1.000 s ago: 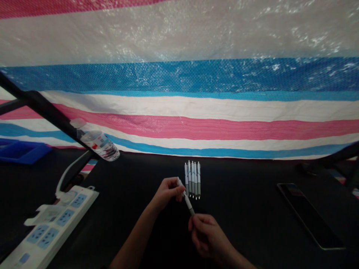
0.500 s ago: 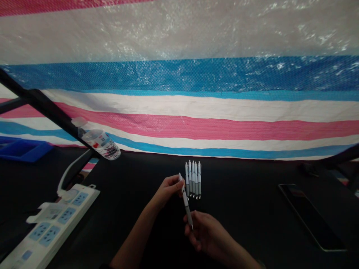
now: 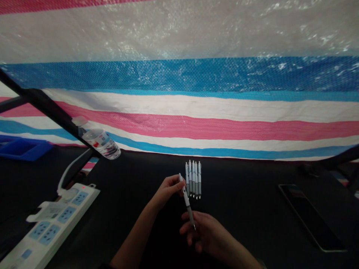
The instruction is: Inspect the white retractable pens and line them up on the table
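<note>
A white-and-grey pen [image 3: 186,200] slants down toward me with its metal tip at the lower end. My left hand [image 3: 170,186] pinches it near the top, thumb and fingers closed. Around the grey grip and tip sits my right hand [image 3: 203,229], its fingers parted and curled loosely; whether a finger touches the pen I cannot tell. Just beyond my left fingertips lies a row of several matching pens [image 3: 195,179], side by side on the black table [image 3: 238,194], tips toward me.
A white power strip [image 3: 60,220] with a plugged-in cable lies at the left. Behind it are a clear plastic bottle [image 3: 102,143], tilted in view, and a blue tray [image 3: 42,151]. A dark phone [image 3: 311,216] rests at the right. A striped plastic sheet [image 3: 196,127] hangs at the back.
My right hand's fingers have spread apart from the pen's lower end. The pen's tip has swung slightly right, while my left hand holds nearly still.
</note>
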A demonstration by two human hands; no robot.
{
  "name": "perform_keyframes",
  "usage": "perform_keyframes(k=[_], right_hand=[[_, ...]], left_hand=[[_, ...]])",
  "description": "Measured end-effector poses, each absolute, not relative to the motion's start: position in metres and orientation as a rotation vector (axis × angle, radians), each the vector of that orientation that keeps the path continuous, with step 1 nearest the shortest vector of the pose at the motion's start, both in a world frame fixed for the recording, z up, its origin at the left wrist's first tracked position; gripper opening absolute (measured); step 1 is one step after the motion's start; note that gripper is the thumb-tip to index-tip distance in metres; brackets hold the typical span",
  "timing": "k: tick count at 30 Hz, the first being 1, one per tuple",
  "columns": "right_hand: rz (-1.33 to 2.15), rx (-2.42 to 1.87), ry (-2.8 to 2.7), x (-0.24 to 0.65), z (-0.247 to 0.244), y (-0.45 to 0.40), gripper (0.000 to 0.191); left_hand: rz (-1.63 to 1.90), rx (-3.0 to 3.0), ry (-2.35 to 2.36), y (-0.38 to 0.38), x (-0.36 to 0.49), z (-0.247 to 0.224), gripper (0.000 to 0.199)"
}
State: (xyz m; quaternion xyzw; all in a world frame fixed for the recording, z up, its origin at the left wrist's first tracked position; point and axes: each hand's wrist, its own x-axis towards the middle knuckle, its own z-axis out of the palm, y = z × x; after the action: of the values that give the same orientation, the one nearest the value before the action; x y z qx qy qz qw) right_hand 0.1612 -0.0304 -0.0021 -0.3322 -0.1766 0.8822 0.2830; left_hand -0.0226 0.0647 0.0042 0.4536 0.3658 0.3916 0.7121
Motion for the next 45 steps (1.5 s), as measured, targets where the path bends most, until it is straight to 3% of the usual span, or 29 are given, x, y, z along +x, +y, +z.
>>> perform_keyframes(k=[26, 45], right_hand=[[2.449, -0.862, -0.514, 0.172, -0.004, -0.025, 0.041], [2.446, -0.864, -0.64, 0.17, -0.011, -0.029, 0.045]], left_hand=[[0.922, 0.951, 0.839, 0.065, -0.022, 0.002, 0.031], [1.281, 0.688, 0.974, 0.077, -0.038, 0.003, 0.03]])
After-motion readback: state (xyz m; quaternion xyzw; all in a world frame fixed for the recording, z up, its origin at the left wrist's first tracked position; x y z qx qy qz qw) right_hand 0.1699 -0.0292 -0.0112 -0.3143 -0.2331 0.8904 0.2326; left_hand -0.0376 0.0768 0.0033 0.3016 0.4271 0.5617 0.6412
